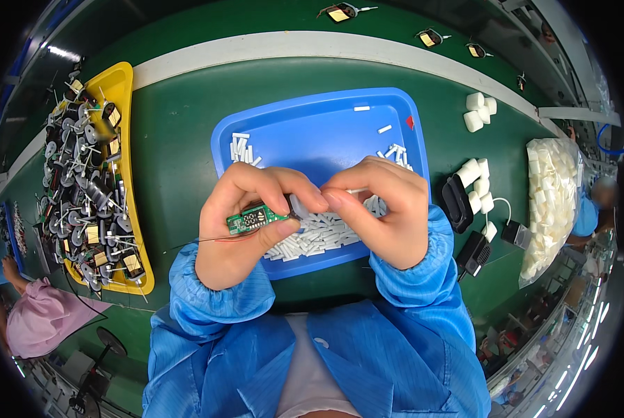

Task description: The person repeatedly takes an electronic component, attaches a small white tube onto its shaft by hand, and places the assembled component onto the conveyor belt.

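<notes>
at the far left edge a person in a pink cap (36,317) bends low. next comes a long yellow tray (125,90) piled with small round parts that have thin wires and little boards. it lies on the green table (179,160). in the middle, near the body, two hands in blue sleeves meet over a blue tray (312,118). the left hand (239,223) is clamped on a small green circuit board (255,219), with the thumb under it and the fingers curled over the top. thin red and black wires (200,241) trail from the board to the left. the right hand (385,212) has its thumb and finger pinched together on a small white piece (297,207) right at the end of the board. many short white tubes (322,233) lie in the near part of the blue tray, under the hands. to the right sit two black boxes (465,230) and some white foam blocks (478,184). further right is a clear bag of white pieces (552,202). more small boards (340,12) lie on the far side of the table.
</notes>
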`<state>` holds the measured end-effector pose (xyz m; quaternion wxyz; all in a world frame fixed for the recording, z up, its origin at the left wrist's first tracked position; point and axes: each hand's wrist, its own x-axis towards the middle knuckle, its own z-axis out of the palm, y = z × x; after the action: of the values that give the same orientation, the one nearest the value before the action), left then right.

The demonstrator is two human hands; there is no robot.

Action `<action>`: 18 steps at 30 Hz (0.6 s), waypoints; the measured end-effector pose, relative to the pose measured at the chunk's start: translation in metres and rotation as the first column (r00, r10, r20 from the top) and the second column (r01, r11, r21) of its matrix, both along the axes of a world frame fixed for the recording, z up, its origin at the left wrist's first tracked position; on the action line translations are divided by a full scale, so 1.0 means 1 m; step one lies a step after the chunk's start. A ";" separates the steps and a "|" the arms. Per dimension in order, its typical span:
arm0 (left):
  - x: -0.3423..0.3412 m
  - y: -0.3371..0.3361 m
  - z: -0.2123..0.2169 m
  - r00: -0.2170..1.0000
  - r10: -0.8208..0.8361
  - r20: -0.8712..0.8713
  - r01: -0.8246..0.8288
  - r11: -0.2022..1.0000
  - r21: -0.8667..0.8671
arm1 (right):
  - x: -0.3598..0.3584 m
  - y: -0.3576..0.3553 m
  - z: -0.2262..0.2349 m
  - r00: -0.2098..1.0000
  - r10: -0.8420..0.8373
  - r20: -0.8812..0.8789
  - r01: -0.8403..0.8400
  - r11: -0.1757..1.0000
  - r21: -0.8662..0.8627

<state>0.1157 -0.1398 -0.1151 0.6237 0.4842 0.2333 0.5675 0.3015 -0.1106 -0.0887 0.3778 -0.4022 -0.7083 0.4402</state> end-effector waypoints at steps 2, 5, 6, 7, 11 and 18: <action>0.001 0.000 0.000 1.000 0.002 0.023 -0.002 1.000 -0.020 | 0.002 0.001 0.001 0.992 -0.028 0.123 0.012 0.992 0.128; 0.003 0.001 0.002 0.998 0.000 0.066 0.002 0.999 -0.036 | 0.007 0.002 0.000 0.998 0.044 0.040 -0.047 0.994 0.096; 0.003 0.000 0.003 0.997 0.005 0.082 -0.003 0.999 -0.033 | 0.008 -0.001 0.003 0.993 -0.034 -0.112 0.029 0.999 -0.044; 0.003 0.001 0.005 0.997 0.007 0.079 -0.005 1.000 -0.027 | 0.009 -0.003 0.004 0.960 -0.129 -0.249 0.081 0.978 -0.192; 0.003 0.033 0.020 0.973 0.195 -0.119 -0.199 0.980 -0.023 | 0.021 -0.001 -0.006 0.932 -0.233 -0.278 0.179 0.962 -0.207; -0.055 0.217 -0.070 0.083 0.731 -0.677 -0.200 0.678 0.707 | 0.010 -0.012 -0.031 0.956 -0.229 -0.185 0.168 0.941 -0.294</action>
<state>0.0603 0.0769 -0.1849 0.0018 0.7371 0.5646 0.3715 0.3115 -0.1223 -0.1202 0.4357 -0.4701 -0.5505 0.5349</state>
